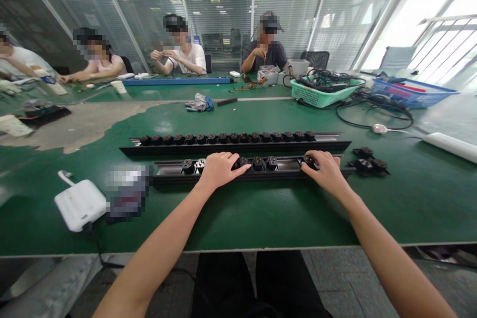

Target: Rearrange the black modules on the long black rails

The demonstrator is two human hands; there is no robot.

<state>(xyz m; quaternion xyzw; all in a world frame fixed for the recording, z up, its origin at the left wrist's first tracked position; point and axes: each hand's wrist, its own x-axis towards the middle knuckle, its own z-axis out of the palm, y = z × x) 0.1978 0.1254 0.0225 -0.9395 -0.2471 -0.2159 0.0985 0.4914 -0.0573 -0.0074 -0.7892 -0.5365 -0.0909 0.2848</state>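
Observation:
A long black rail (pixel 287 163) lies across the table in front of me, with several black power socket modules (pixel 258 162) seated in its channel. My left hand (pixel 219 170) is closed over the rail left of its middle, thumb along the front side; it partly covers the sockets beneath. Towards the right end, my right hand (pixel 328 171) pinches a single socket module (pixel 309 160) in the channel between thumb and fingers. A gap of bare channel separates that module from the row on the left. Whether it sits fully down, I cannot tell.
Behind lies a second black rail (pixel 179 148) filled with sockets. Loose socket modules (pixel 367 164) sit at the right. A white adapter (pixel 80 204) is at the left. Farther back are a green basket (pixel 316 97) of cables, a blue basket (pixel 428 99) and several seated people.

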